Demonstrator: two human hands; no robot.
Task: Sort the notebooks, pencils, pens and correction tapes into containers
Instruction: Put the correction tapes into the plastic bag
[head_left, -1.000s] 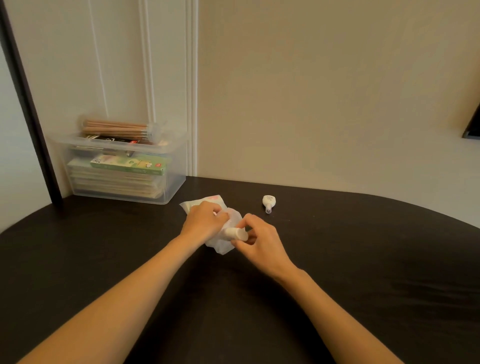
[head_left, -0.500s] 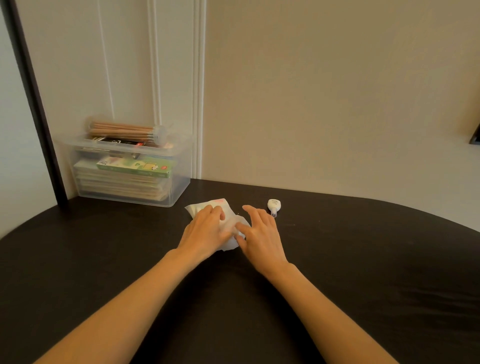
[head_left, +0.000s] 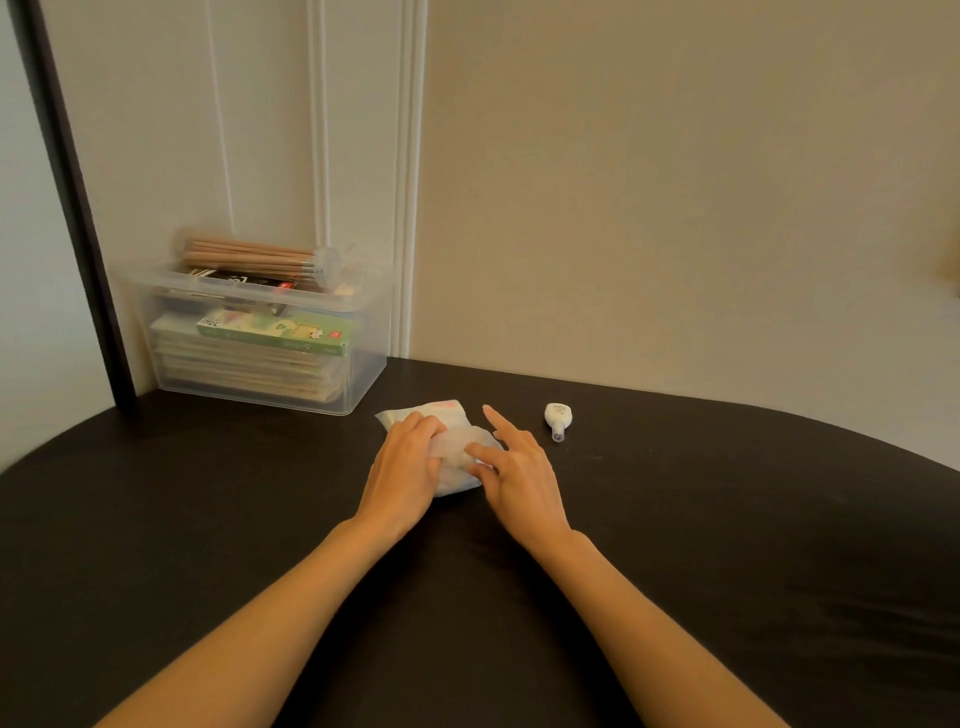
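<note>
A translucent white plastic bag (head_left: 451, 427) lies on the black table (head_left: 208, 519) at the centre. My left hand (head_left: 402, 467) grips its left part, fingers curled over the plastic. My right hand (head_left: 519, 467) rests on the bag's right edge with fingers straight and spread, index finger raised. A white correction tape (head_left: 557, 419) lies loose on the table just right of my right hand. A clear plastic container (head_left: 363, 374) at the back left holds stacked notebooks, a green box (head_left: 275, 330) and a tube of wooden pencils (head_left: 249, 257) on top.
The wall runs right behind the table's curved far edge. A dark vertical post (head_left: 78, 208) stands left of the container. Bare black tabletop stretches to the right and toward me.
A second ago my right hand held a white correction tape at the bag's mouth; that tape is now out of sight and the hand lies flat on the bag. The view shifted slightly.
</note>
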